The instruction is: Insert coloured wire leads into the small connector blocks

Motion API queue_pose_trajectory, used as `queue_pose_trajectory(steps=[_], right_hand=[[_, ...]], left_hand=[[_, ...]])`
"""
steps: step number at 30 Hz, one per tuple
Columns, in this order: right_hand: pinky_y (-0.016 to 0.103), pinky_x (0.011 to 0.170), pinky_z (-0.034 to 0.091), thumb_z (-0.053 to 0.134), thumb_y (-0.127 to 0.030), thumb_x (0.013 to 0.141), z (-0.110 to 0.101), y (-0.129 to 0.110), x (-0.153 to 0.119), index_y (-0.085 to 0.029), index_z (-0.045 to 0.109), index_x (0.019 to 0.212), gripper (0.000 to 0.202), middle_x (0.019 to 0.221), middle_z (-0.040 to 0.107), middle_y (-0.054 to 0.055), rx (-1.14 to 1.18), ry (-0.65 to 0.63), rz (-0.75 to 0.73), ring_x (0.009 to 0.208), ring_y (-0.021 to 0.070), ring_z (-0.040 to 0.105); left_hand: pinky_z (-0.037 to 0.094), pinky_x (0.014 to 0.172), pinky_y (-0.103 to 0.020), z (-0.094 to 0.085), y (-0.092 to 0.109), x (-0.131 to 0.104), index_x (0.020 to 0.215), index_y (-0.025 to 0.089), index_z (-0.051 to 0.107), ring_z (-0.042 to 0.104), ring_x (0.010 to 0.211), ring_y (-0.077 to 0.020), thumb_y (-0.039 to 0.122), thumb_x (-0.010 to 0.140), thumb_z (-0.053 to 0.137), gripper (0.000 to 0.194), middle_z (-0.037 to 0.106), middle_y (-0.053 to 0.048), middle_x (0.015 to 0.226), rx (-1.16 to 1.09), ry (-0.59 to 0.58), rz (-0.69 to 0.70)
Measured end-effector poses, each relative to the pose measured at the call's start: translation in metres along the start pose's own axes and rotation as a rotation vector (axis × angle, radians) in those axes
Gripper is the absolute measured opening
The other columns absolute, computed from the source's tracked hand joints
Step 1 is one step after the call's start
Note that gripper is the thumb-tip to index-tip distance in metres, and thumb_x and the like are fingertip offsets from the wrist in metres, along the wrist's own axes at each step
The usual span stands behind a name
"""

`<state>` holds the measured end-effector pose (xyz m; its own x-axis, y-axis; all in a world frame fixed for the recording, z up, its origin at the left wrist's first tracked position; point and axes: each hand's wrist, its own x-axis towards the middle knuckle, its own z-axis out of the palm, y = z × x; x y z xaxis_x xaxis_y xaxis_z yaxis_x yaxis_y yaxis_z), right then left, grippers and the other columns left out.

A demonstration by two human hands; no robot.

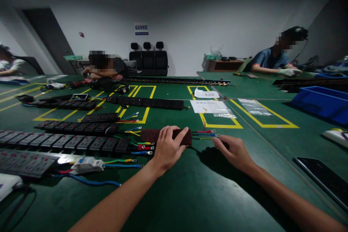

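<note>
My left hand (169,147) grips a dark red socket strip (149,135) from above, its fingers bent over the top and front edges. Red, blue and yellow-green wires with metal ring ends leave the strip's right end. My right hand (231,149) pinches the ends of the wires (204,135) between thumb and fingers. Left of the strip lie black socket strips (81,143) in rows, with coloured wires at their right ends. A white breaker (88,165) with blue and yellow-green wires lies nearer me.
White papers (208,106) and plastic bags (254,107) lie beyond my hands. On the right are a blue bin (323,105) and a phone (323,177). Several people sit around the green table (174,203).
</note>
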<state>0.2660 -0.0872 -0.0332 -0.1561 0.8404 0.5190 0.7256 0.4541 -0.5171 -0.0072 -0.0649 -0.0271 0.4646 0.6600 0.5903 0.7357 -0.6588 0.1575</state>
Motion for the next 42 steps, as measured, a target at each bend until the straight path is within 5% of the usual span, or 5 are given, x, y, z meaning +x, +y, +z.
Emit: queue_pose_trajectory(steps=[19,27,34,42], right_hand=[[0.028,0.052,0.033,0.046,-0.054,0.100,-0.002,-0.004,0.002,-0.021,0.056,0.060,0.053,0.052,0.050,-0.001,0.008,-0.015,0.015,0.049,0.0132,0.044],[0.027,0.051,0.031,0.045,-0.053,0.100,0.003,-0.005,0.003,-0.020,0.057,0.059,0.054,0.051,0.050,-0.001,0.059,-0.068,0.085,0.049,0.0132,0.045],[0.027,0.052,0.032,0.044,-0.054,0.100,0.003,-0.004,0.004,-0.020,0.060,0.059,0.055,0.052,0.053,-0.001,0.074,-0.103,0.136,0.050,0.0144,0.048],[0.027,0.053,0.031,0.044,-0.055,0.099,0.002,-0.003,0.004,-0.020,0.059,0.059,0.055,0.052,0.052,-0.001,0.087,-0.090,0.163,0.051,0.0140,0.046]], left_hand=[[0.042,0.109,-0.053,0.001,-0.001,0.001,0.145,0.024,0.053,0.055,0.119,-0.0297,0.024,0.085,0.081,0.067,0.058,-0.011,0.126,0.027,0.037,0.010],[0.038,0.110,-0.053,0.001,-0.006,0.005,0.140,0.022,0.056,0.058,0.118,-0.0292,0.034,0.081,0.083,0.066,0.066,-0.009,0.124,-0.014,0.019,-0.105],[0.046,0.103,-0.050,-0.001,-0.010,0.005,0.143,0.020,0.055,0.052,0.119,-0.0313,0.012,0.076,0.070,0.070,0.060,-0.012,0.125,-0.010,-0.059,-0.034],[0.048,0.097,-0.048,-0.008,-0.017,0.006,0.143,0.021,0.056,0.051,0.117,-0.0309,0.008,0.076,0.068,0.069,0.058,-0.011,0.125,0.020,-0.135,-0.033]])
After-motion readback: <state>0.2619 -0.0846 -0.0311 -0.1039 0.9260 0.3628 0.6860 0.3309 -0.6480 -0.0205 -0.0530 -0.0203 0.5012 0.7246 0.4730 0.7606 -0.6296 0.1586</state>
